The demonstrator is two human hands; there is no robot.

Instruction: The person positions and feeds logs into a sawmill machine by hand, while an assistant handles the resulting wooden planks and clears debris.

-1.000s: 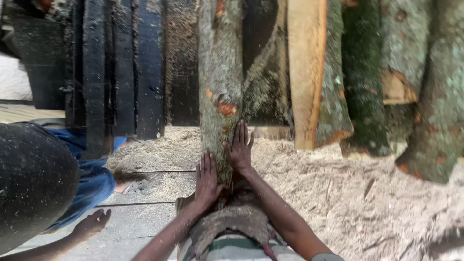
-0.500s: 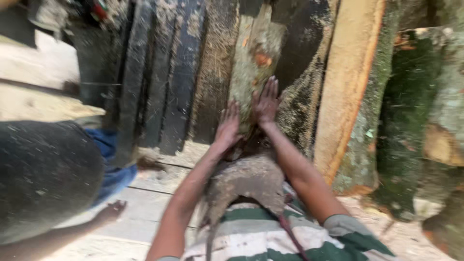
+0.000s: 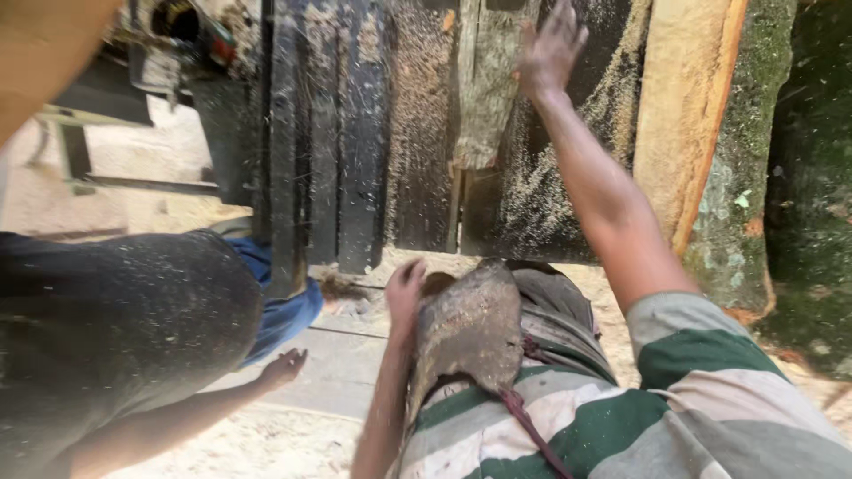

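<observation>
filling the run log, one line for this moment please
right hand: flat on mossy log | left hand: open by leather apron | co-worker's hand: apart

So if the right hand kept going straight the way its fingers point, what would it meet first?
Probably the log: the right hand is raised with open fingers at its right edge, beside the dark sawdust-covered surface. Depth is unclear, so it may already touch.

I'm seeing daylight falling over a sawdust-covered floor (image 3: 266, 443). Dark upright metal bars (image 3: 319, 133) are standing far centre, dusted pale. Mossy log slabs (image 3: 745, 204) are leaning far right. Grey planks (image 3: 346, 355) are lying near left.
</observation>
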